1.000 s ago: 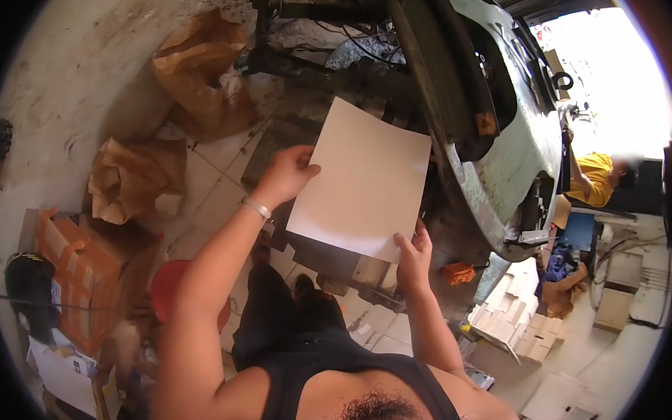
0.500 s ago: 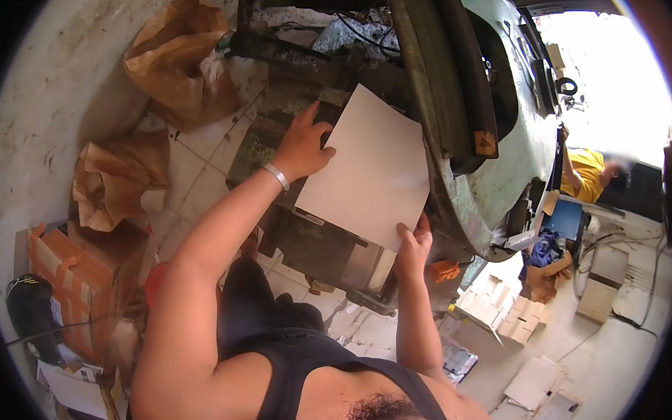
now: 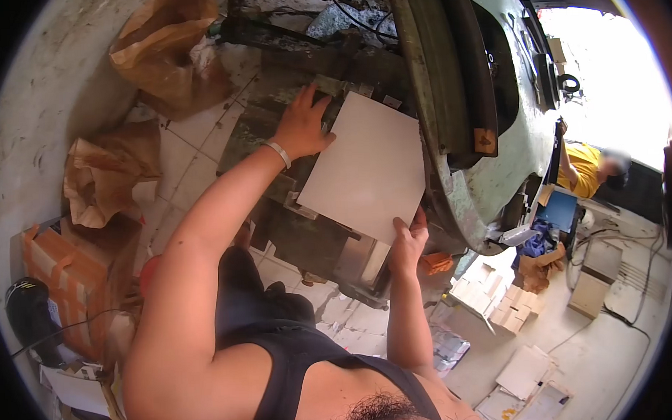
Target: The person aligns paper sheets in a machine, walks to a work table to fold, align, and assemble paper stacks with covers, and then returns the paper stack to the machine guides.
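Observation:
A pale sheet, like paper or thin card, lies on the flat bed of a green, worn machine. My left hand is at the sheet's left edge, fingers spread over the bed and thumb touching the edge. My right hand pinches the near right corner, with the thumb on top and the other fingers partly hidden. The sheet's right edge sits close to the machine's large upright frame.
Crumpled brown paper and a taped cardboard box stand on the left. Small stacked cartons and loose sheets lie on the right floor. A person in a yellow top is beyond the machine.
The sheet has shifted slightly toward me and turned a little, lying flatter on the bed. My left fingers have spread wider; my right hand keeps its pinch. The view has shifted slightly.

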`<state>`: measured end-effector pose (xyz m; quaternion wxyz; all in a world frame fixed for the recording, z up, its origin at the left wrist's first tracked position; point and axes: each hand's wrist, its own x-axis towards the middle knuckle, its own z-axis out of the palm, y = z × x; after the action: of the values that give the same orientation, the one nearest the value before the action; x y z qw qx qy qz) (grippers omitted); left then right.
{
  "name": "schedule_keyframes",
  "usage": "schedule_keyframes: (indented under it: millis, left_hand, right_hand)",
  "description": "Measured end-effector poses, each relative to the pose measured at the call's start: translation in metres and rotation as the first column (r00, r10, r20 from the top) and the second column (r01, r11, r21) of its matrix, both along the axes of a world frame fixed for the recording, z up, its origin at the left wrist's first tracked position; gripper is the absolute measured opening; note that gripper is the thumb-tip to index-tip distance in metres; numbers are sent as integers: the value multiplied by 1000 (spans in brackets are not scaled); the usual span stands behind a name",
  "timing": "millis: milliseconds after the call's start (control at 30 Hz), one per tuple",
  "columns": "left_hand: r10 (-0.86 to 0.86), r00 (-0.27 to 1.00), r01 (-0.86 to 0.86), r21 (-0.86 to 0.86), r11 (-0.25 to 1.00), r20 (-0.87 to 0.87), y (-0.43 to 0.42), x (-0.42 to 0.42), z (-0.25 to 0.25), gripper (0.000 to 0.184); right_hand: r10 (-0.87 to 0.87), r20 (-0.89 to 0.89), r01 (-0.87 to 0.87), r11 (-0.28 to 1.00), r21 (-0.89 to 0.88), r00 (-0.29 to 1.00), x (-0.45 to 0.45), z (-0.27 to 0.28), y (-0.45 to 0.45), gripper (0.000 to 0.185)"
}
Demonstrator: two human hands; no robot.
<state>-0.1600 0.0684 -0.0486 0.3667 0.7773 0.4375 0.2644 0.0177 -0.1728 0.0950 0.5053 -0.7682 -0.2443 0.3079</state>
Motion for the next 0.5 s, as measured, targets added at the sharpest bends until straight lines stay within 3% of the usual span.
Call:
schedule_keyframes:
  millis: [167, 367, 500]
  left_hand:
    - [-106, 993, 104, 32, 994, 50, 18, 8, 5, 71]
    - [-55, 982, 91, 195, 977, -181, 31, 33, 1, 69]
    - [-84, 965, 119, 128, 985, -250, 37, 38, -1, 74]
  right_hand:
    - [7, 20, -7, 1000, -8, 1000, -2, -2, 0, 54]
    - [29, 10, -29, 1000, -11, 1000, -4, 4, 7, 56]
    - [34, 21, -33, 998, -47, 999, -2, 4, 6, 57]
